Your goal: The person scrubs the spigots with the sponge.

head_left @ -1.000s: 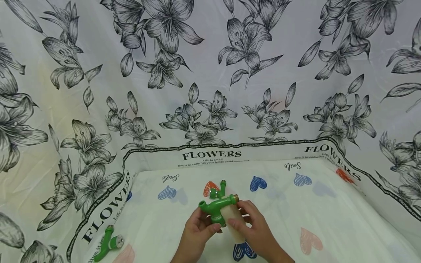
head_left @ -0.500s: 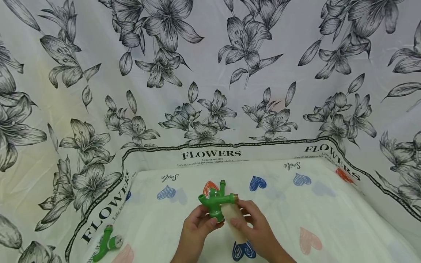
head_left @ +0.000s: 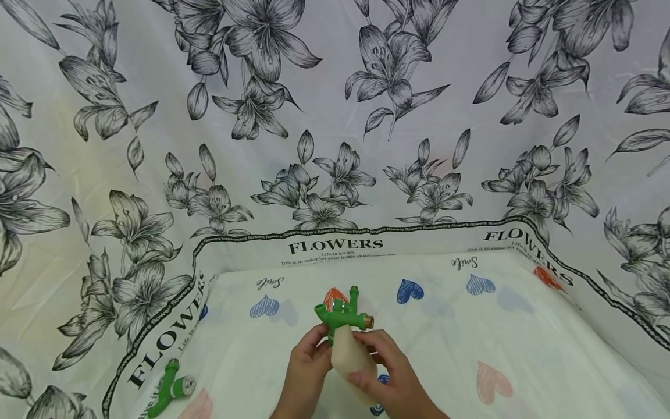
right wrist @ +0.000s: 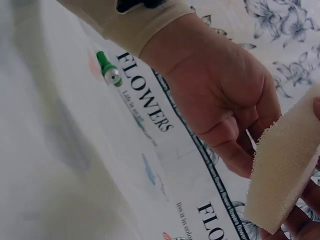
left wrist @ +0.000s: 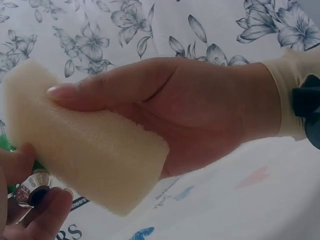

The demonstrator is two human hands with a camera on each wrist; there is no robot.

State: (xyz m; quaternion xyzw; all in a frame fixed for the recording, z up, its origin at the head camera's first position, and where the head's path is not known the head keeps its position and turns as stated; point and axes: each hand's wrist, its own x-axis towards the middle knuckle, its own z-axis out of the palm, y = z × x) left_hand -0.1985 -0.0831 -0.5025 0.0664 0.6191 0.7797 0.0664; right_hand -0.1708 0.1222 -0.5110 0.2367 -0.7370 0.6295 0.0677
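In the head view my left hand (head_left: pixel 310 362) grips a green tap (head_left: pixel 335 317) with a brass threaded end, held up over the cloth. My right hand (head_left: pixel 384 364) holds a cream block sponge (head_left: pixel 352 358) against the near side of the tap, covering its lower body. Seen from the left wrist, the right thumb lies along the sponge (left wrist: pixel 95 145), while fingertips of the left hand are around the tap's chrome cap (left wrist: pixel 32 189). The right wrist view has the sponge (right wrist: pixel 285 162) hiding the tap and some left fingers (right wrist: pixel 237 157).
A second green tap (head_left: pixel 354 298) lies behind the held one, partly hidden by it. Another green tap (head_left: pixel 170 389) with a silver cap lies at the far left. White cloth with printed hearts (head_left: pixel 487 349) covers the surface, and a flower-printed curtain (head_left: pixel 335 116) surrounds it.
The sponge has swung left across the front of the held tap, and the right hand moved with it. The tap has turned a little in the left hand, its brass end dropping slightly.
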